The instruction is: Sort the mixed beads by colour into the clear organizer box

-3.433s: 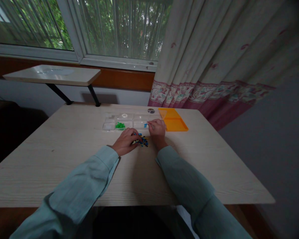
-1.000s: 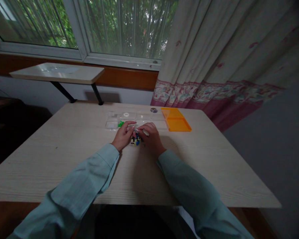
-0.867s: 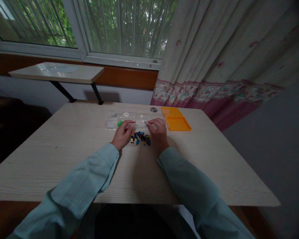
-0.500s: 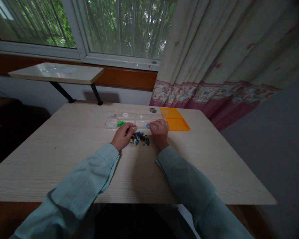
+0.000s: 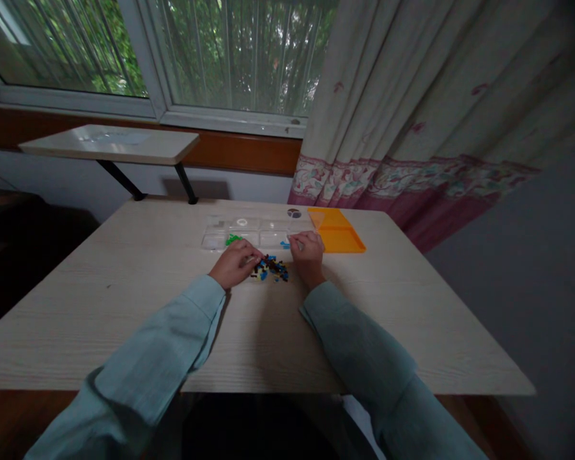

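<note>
A heap of small mixed pieces [image 5: 272,268] in blue, brown and yellow lies on the table. My left hand [image 5: 236,262] is at its left edge, thumb and fingers pinched together at the pieces; anything between them is too small to make out. Behind the heap is a clear compartment tray [image 5: 267,240]. Green pieces [image 5: 232,239] sit in one front compartment, and some blue pieces [image 5: 285,245] lie further right in the tray. Over the tray's right end, beside the blue pieces, my right hand [image 5: 308,254] is closed in a pinch; its fingertips' contents cannot be seen.
An orange tray or lid [image 5: 340,231] lies right of the clear tray. A small round patterned disc [image 5: 294,213] is near the table's back edge. On black legs, a raised shelf [image 5: 112,144] stands at the back left. A curtain [image 5: 388,140] hangs behind.
My left hand has come down slightly toward me, from the tray's front edge to the heap. The right hand stays nearly in place above the tray.
</note>
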`<state>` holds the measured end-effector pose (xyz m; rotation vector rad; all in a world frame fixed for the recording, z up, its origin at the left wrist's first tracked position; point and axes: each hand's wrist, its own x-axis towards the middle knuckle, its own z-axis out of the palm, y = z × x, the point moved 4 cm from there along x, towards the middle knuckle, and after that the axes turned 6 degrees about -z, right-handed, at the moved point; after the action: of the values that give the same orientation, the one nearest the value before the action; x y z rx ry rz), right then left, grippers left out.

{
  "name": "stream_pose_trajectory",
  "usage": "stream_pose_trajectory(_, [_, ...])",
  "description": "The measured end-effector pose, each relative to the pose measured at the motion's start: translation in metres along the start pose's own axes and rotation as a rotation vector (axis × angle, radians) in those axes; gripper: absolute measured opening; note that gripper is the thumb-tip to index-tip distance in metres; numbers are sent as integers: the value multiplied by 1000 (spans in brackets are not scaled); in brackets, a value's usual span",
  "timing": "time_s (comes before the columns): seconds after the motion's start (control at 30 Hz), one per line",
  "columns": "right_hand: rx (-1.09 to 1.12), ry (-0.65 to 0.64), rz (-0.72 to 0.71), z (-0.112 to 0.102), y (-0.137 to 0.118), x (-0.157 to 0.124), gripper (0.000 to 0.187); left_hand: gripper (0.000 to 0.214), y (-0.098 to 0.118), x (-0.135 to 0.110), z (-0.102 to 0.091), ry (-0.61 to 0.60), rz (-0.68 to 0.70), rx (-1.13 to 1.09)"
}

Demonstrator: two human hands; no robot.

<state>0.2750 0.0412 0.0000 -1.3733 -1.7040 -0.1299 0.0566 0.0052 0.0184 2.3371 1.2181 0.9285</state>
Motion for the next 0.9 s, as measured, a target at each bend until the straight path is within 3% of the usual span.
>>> stream_pose_trajectory(0.33, [63,-4,-13,-2,-3,2,20,23,5,-2,-4,-175,62,74])
stream_pose_trajectory(0.53, [81,6,-24,-2,-5,2,21,33,12,-5,2,-173,99,181])
stream_pose_trajectory(0.9, [84,10,-54,1,-3,2,19,23,13,-7,6,-169,120,209])
